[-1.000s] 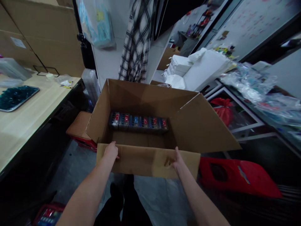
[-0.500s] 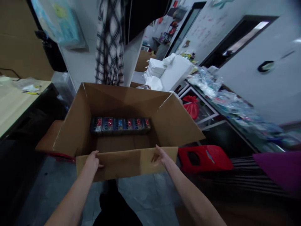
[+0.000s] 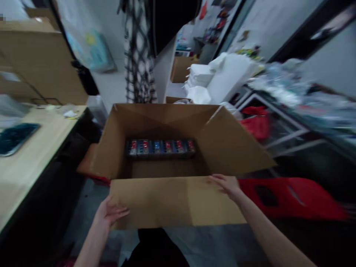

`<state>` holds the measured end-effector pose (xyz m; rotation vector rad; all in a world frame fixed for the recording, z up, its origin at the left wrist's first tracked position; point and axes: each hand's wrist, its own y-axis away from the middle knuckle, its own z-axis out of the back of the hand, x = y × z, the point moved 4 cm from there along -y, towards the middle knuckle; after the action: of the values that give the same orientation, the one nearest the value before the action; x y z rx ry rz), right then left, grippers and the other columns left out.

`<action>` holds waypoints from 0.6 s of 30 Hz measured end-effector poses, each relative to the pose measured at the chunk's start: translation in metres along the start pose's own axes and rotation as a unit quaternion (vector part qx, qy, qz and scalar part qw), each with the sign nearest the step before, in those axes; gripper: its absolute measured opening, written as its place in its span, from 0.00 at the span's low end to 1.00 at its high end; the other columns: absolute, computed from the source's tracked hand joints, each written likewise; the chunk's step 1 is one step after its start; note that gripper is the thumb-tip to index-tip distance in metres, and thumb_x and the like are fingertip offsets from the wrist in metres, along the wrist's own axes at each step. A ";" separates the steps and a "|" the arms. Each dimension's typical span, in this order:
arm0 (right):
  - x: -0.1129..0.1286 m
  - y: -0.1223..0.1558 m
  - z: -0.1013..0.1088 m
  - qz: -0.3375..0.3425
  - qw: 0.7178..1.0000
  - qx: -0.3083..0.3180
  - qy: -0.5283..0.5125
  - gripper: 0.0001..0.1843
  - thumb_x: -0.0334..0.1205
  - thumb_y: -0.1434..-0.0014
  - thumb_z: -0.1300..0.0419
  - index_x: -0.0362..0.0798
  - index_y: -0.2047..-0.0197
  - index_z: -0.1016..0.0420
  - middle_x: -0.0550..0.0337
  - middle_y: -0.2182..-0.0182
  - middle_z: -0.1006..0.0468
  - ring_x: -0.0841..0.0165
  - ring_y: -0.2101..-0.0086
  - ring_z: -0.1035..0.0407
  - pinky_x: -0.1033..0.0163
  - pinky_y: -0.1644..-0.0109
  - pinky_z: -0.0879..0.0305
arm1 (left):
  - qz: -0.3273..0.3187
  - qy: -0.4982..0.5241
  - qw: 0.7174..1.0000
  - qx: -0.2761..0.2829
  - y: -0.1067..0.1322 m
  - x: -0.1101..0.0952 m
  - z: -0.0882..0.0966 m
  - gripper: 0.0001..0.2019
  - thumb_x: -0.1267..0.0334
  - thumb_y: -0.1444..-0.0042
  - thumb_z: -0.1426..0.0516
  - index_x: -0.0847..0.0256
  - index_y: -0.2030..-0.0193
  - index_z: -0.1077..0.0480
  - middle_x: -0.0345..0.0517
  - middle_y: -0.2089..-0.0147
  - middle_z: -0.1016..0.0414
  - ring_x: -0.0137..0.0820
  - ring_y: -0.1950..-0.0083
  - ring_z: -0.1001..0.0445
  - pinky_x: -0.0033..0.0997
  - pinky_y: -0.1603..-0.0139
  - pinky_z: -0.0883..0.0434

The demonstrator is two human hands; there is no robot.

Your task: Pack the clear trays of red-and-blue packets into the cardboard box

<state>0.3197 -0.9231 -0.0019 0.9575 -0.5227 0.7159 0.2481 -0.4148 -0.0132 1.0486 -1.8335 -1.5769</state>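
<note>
An open cardboard box point(image 3: 167, 122) stands in the middle of the head view, its flaps spread outward. Along the far part of its floor lies a row of several boxed items with red and blue labels point(image 3: 160, 147). My right hand point(image 3: 226, 185) rests on the top edge of the near flap point(image 3: 172, 202), fingers flat and not clearly gripping. Lower down, my left hand point(image 3: 108, 215) sits at that flap's left edge with its fingers spread. The box's near lower part is hidden behind the flap.
A light wooden table point(image 3: 33, 148) with a dark tray runs along the left, backed by large flat cardboard sheets. A red plastic stool point(image 3: 292, 196) lies to the right. White packages point(image 3: 230, 79) and plastic bags stand beyond the box. A plaid cloth point(image 3: 137, 52) hangs behind.
My hands have moved apart along the near flap. The left hand has dropped to the flap's lower left edge and opened, and the right has slid rightward. The view has also shifted.
</note>
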 end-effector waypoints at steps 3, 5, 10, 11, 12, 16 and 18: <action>0.004 -0.015 -0.013 0.111 0.983 0.015 0.142 0.37 0.58 0.59 0.40 0.44 0.50 0.34 0.39 0.47 0.33 0.48 0.46 0.40 0.47 0.43 0.41 | -0.110 -0.015 0.994 -0.022 0.017 -0.014 0.028 0.08 0.64 0.48 0.46 0.65 0.64 0.39 0.62 0.56 0.32 0.55 0.48 0.30 0.52 0.59 0.26; 0.012 -0.021 -0.031 0.226 0.938 0.048 0.260 0.43 0.59 0.60 0.41 0.44 0.44 0.38 0.39 0.42 0.38 0.47 0.42 0.44 0.47 0.40 0.46 | -0.257 -0.058 0.963 -0.061 0.025 -0.029 0.043 0.08 0.64 0.51 0.43 0.62 0.66 0.38 0.54 0.61 0.30 0.45 0.55 0.26 0.47 0.56 0.27; 0.021 -0.010 -0.101 0.339 0.784 0.146 0.499 0.55 0.52 0.63 0.36 0.48 0.34 0.54 0.42 0.36 0.49 0.45 0.37 0.59 0.33 0.39 0.63 | -0.588 -0.484 0.646 -0.056 0.033 -0.045 0.012 0.30 0.57 0.63 0.34 0.61 0.51 0.36 0.56 0.48 0.31 0.47 0.43 0.34 0.49 0.39 0.39; 0.022 -0.009 -0.114 0.344 0.765 0.157 0.522 0.57 0.50 0.64 0.36 0.48 0.33 0.56 0.41 0.36 0.50 0.46 0.37 0.60 0.33 0.39 0.65 | -0.593 -0.581 0.557 -0.021 0.027 -0.041 -0.003 0.36 0.58 0.65 0.33 0.61 0.47 0.38 0.59 0.42 0.36 0.49 0.38 0.40 0.48 0.37 0.43; 0.022 -0.009 -0.124 0.347 0.752 0.165 0.536 0.58 0.48 0.64 0.36 0.47 0.33 0.58 0.41 0.36 0.51 0.46 0.37 0.61 0.33 0.39 0.67 | -0.582 -0.662 0.473 0.013 0.018 -0.037 -0.018 0.41 0.60 0.67 0.32 0.61 0.43 0.41 0.60 0.37 0.42 0.50 0.34 0.47 0.48 0.35 0.47; 0.020 -0.021 -0.143 0.326 0.755 0.182 0.538 0.59 0.45 0.67 0.34 0.43 0.34 0.55 0.38 0.36 0.51 0.48 0.36 0.61 0.36 0.38 0.67 | -0.483 -0.805 0.336 0.074 -0.027 -0.041 -0.055 0.55 0.67 0.73 0.30 0.59 0.35 0.52 0.61 0.29 0.62 0.50 0.29 0.67 0.50 0.33 0.59; 0.017 -0.027 -0.144 0.317 0.778 0.189 0.509 0.55 0.43 0.68 0.33 0.42 0.37 0.47 0.36 0.39 0.43 0.47 0.38 0.54 0.39 0.37 0.64 | -0.444 -0.797 0.399 0.091 -0.048 -0.051 -0.062 0.54 0.68 0.77 0.29 0.59 0.38 0.47 0.61 0.31 0.55 0.51 0.30 0.62 0.49 0.33 0.61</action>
<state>0.3642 -0.8027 -0.0755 0.5922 0.3234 1.8531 0.3376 -0.4112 -0.0418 0.1014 -2.4421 -4.1028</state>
